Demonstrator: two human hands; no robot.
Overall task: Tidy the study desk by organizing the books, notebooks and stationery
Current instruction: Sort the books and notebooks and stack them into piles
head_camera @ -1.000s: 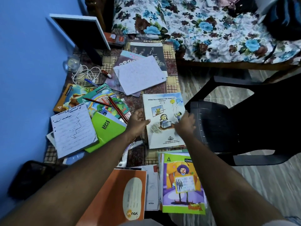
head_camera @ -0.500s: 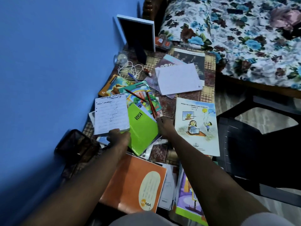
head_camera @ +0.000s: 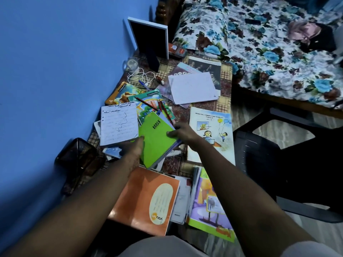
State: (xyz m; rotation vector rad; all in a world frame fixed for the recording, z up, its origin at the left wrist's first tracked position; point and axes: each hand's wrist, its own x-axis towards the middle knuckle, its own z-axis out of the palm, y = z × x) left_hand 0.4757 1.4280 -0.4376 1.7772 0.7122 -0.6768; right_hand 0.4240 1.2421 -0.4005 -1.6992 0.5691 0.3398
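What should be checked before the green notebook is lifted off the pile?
1. Right hand grips the green notebook at its right edge: ok.
2. Left hand holds its left edge: cannot tell, blurred.
3. Cover free of loose things: ok.
4. Pencils clear of it: cannot tell; one lies close along its far edge.
5. Sheet clear of it: cannot tell; their edges meet.
6. Bare spot on the desk to set it down: not ok, it is crowded.
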